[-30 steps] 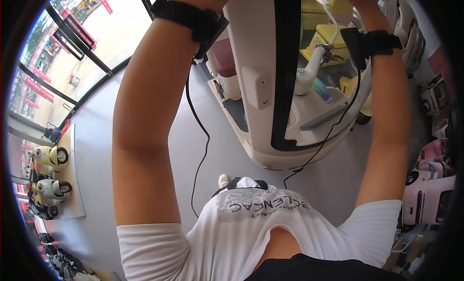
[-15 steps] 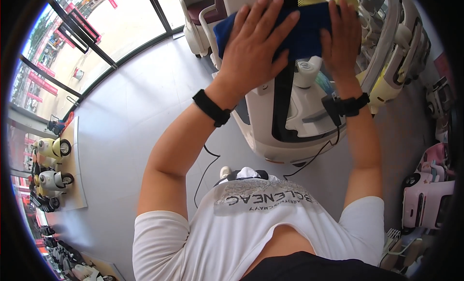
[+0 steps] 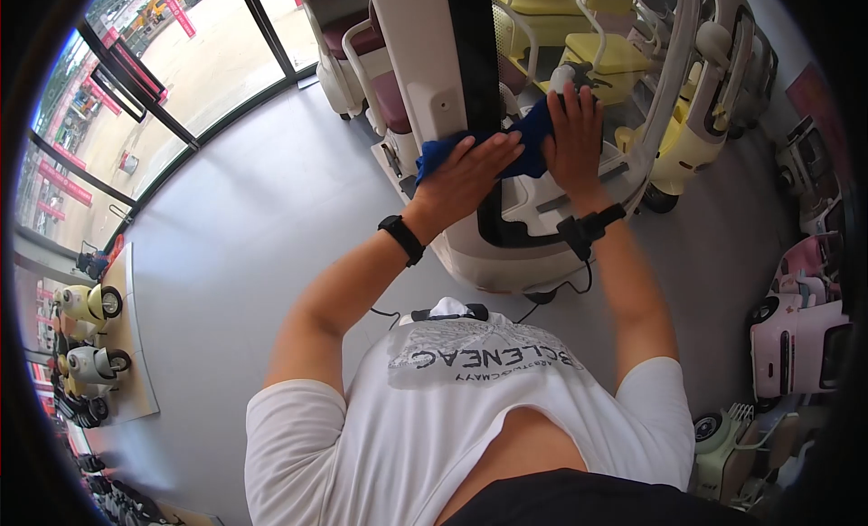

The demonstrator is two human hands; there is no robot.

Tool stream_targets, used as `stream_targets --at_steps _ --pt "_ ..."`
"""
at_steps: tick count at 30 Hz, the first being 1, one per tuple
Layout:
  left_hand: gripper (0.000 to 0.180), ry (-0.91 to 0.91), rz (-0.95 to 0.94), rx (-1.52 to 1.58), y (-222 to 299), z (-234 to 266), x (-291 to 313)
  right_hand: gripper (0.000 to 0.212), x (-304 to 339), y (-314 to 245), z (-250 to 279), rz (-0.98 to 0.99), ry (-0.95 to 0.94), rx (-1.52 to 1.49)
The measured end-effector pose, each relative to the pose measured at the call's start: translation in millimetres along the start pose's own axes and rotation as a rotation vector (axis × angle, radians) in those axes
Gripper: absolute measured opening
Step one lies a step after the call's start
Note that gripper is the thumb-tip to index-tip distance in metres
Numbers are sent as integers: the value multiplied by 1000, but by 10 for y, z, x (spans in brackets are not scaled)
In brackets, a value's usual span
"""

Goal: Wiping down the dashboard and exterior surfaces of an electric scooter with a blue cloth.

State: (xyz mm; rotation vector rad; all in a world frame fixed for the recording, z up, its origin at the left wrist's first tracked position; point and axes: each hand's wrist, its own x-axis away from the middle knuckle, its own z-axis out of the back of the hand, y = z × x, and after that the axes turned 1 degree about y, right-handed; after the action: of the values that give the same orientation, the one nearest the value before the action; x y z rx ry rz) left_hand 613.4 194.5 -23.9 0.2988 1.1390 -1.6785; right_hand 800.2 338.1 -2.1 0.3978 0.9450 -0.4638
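One blue cloth (image 3: pixel 533 128): bunched across the near part of a white vehicle (image 3: pixel 479 259), over its black strip (image 3: pixel 472 60).
Left hand (image 3: pixel 463 182): flat on the cloth's left part, fingers close together.
Right hand (image 3: pixel 574 146): flat on its right part, fingers extended.
Pink vehicle (image 3: pixel 791 341): at right.

A bunched blue cloth (image 3: pixel 527 146) lies against the cream vehicle (image 3: pixel 420 60).

This looked like a vehicle showroom: scooters (image 3: pixel 89 363) lined a platform (image 3: pixel 137 345) near tall windows (image 3: pixel 226 42), opposite a pink vehicle (image 3: pixel 788 350).
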Motion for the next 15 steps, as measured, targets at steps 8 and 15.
stream_targets --at_steps 8,15 --pt "54 -64 263 126 -164 271 -675 58 -971 423 171 329 28 46" --pt "60 -260 243 70 -1395 592 -1786 52 -2160 624 250 211 384 91"
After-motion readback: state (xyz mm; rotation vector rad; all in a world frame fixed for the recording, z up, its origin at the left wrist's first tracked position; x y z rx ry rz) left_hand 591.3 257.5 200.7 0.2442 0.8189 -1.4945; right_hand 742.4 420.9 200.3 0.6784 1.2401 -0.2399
